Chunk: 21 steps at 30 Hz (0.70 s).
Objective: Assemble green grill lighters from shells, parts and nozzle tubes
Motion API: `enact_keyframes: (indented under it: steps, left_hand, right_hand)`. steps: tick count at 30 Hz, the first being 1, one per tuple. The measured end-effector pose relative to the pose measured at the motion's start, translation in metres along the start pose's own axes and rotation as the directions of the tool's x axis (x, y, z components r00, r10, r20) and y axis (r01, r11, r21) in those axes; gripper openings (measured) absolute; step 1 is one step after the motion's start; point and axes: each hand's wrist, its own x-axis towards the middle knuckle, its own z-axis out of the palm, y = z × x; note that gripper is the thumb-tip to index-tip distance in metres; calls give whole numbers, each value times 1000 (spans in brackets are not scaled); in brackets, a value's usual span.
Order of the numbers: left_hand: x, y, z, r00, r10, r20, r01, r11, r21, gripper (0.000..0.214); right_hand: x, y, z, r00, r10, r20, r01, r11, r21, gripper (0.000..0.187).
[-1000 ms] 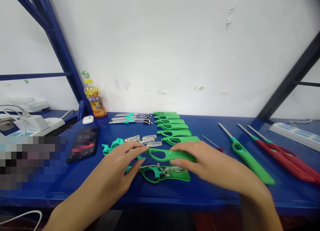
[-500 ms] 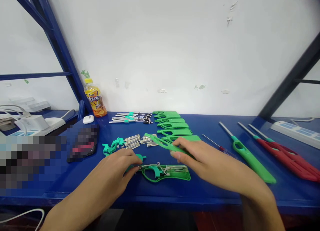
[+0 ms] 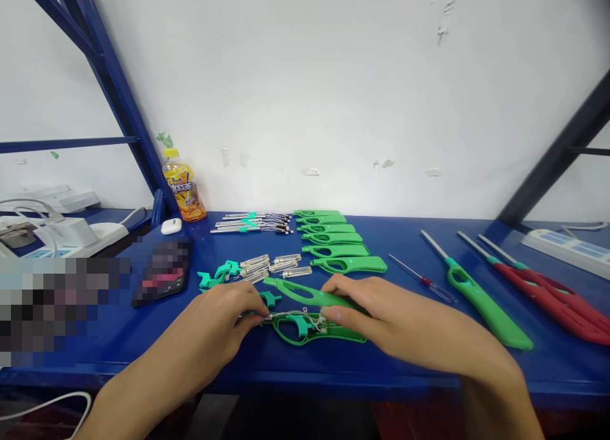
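My right hand (image 3: pixel 376 316) is closed on a green lighter cover half (image 3: pixel 298 292), holding it tilted just above an open green lighter body (image 3: pixel 305 329) that lies on the blue shelf (image 3: pixel 333 364). In that body I see a teal trigger and thin wires. My left hand (image 3: pixel 223 313) pinches the left end of the body, where a metal tube sticks out. Behind the hands lie several clear gas cartridges (image 3: pixel 276 265) and teal trigger parts (image 3: pixel 216 276).
Farther back is a row of green cover halves (image 3: pixel 333 240) and a bundle of metal tubes (image 3: pixel 252 224). A screwdriver (image 3: pixel 422 279), a finished green lighter (image 3: pixel 476 300) and red lighters (image 3: pixel 548 297) lie right. A phone (image 3: pixel 162 272), an orange drink bottle (image 3: pixel 183 186) and power strips stand left.
My right hand lifted the green cover half off the shelf, tilted it, and has now brought it down close over the open lighter body. My left hand stayed at the body's left end.
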Motion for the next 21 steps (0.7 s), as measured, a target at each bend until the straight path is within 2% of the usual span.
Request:
enact_keyframes:
  steps: [6,15,21]
  left_hand:
    - [0,0,0,1000,-17,17,17,1000,-22,24]
    - [-2,4,1,999,-48,-14,47,996,-75,20]
    - [-1,1,2,998,-48,-32,45,996,-83,19]
  right_hand:
    - [-2,2,1,1000,6,8,-6,1000,5,27]
    - [-2,3,0,1000,-19,5,19,1000,16,27]
    - [-3,3,0,999,-13,-39,12,1000,-11,30]
